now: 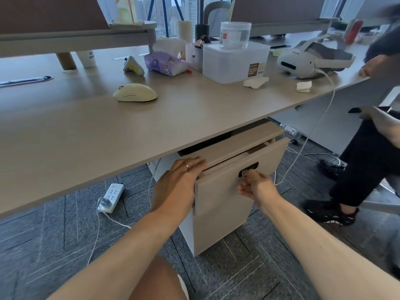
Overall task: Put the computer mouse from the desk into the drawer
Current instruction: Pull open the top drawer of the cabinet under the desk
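Head view looks down on a beige desk [151,131] with a small pedestal cabinet [218,224] standing under its near edge. That cabinet's top drawer [255,167] is pulled out a little, its front panel tilted away from the carcass so a narrow gap shows along the top. Left hand [179,180] lies flat with fingers stretched out, palm down on the cabinet's top left corner, fingertips resting over the drawer's upper edge; it grips nothing that can be seen. Right hand [255,186] is at the dark lock plate [248,169] on the drawer front, thumb and forefinger pinched together at a small metal key or tab there, the other fingers curled loosely below. Cream computer mouse [135,92] sits on the desk top, well up and left of the drawer, touched by neither hand. Beyond the mouse are a purple tissue pack [165,63] and a translucent plastic box [234,61], with a white headset [303,60] farther right of the box. On the grey carpet left of the cabinet lies a white power strip [111,197].
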`<state>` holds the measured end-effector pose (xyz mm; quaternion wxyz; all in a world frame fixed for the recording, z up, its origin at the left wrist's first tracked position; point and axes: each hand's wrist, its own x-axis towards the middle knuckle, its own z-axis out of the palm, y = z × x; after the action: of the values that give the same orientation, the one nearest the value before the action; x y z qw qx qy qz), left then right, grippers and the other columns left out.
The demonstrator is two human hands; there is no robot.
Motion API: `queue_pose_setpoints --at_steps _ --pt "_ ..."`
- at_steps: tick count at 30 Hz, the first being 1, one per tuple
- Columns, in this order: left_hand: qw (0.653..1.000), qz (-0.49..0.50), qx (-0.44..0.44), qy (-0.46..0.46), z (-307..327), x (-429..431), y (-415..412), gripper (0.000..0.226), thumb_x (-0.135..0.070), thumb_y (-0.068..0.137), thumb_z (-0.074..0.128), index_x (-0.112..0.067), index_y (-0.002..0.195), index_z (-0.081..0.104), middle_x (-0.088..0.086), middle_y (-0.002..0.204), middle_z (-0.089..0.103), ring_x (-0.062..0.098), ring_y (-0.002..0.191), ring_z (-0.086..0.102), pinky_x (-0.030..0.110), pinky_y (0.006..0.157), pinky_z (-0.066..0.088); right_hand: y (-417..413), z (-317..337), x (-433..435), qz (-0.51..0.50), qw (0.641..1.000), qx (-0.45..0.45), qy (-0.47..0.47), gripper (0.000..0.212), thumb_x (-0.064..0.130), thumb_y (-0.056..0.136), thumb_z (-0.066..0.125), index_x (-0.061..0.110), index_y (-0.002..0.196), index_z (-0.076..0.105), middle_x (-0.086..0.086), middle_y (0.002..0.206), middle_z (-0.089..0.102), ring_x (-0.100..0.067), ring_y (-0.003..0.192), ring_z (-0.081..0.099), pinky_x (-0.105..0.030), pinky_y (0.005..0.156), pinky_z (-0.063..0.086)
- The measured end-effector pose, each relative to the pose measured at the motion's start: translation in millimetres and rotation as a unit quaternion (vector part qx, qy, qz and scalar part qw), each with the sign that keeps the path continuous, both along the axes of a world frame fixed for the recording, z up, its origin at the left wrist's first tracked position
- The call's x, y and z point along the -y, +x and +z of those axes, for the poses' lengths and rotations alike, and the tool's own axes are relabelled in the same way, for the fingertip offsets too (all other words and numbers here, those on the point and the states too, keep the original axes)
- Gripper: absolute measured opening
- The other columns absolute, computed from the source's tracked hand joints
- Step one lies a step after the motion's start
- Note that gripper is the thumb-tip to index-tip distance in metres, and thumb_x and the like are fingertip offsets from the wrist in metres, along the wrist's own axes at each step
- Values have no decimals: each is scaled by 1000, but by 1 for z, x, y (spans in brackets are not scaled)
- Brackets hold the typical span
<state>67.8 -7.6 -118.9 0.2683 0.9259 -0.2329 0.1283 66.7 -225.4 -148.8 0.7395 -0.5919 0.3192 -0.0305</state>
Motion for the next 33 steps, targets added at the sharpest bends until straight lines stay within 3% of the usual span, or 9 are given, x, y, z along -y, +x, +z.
queue_pose_setpoints --at_steps 5,7,9,12,16,20,24,27,33 --pt "1000 -7 -4 -13 1 3 -5 74 13 80 54 -25 145 53 -4 153 46 8 141 38 17 109 29 -49 -3 18 7 1000 18 -10 18 11 101 45 2 91 56 -12 66 49 -24 58 58 -33 55 61" --pt "999 -4 -20 -40 2 4 -6 63 2 88 46 -27 143 54 -11 148 46 4 138 38 9 108 30 -65 -5 23 1 1000 18 -16 17 12 101 46 3 91 56 -11 66 51 -23 57 60 -33 57 62" --pt "998 -2 -29 -50 0 4 -5 55 -5 95 34 -27 141 55 -14 143 44 3 134 39 -4 97 21 -80 -7 29 -1 1000 13 -14 15 15 100 48 3 96 57 -10 66 53 -22 55 62 -36 60 63" --pt "999 -19 -23 -28 -3 5 -4 69 7 84 33 -23 143 53 -2 150 45 12 140 39 10 110 18 -99 -10 38 -6 1000 8 -17 15 16 100 49 3 97 56 -10 66 55 -23 56 63 -38 62 62" --pt "999 4 -41 -27 -1 7 -6 73 13 84 37 -28 142 53 -5 149 45 7 138 39 8 108 19 -122 -11 46 -11 1000 13 -12 18 15 100 49 5 88 55 -11 65 55 -22 55 63 -39 62 61" --pt "1000 4 -5 24 -1 9 -4 78 16 79 36 -21 146 51 1 152 48 15 141 38 22 113 25 -142 -12 53 -13 1000 11 -12 20 12 100 47 7 83 55 -9 62 53 -21 52 63 -40 65 58" --pt "1000 13 7 26 0 12 -7 74 17 79 38 -18 141 56 3 149 53 18 140 41 19 109 24 -160 -13 60 -14 1000 7 -14 21 13 101 45 7 84 56 -10 63 54 -22 54 63 -39 65 58" --pt "999 13 17 39 2 12 -9 73 16 80 39 -18 142 56 2 149 52 19 140 41 25 110 30 -170 -14 62 -20 1000 9 -15 19 12 101 45 6 89 58 -10 62 54 -21 53 63 -38 62 59" --pt "999 24 19 39 5 16 -13 69 15 83 40 -16 142 55 5 150 51 19 141 39 19 107 22 -176 -12 61 -32 999 10 -10 17 12 101 44 6 94 59 -9 60 54 -20 51 63 -36 59 60"
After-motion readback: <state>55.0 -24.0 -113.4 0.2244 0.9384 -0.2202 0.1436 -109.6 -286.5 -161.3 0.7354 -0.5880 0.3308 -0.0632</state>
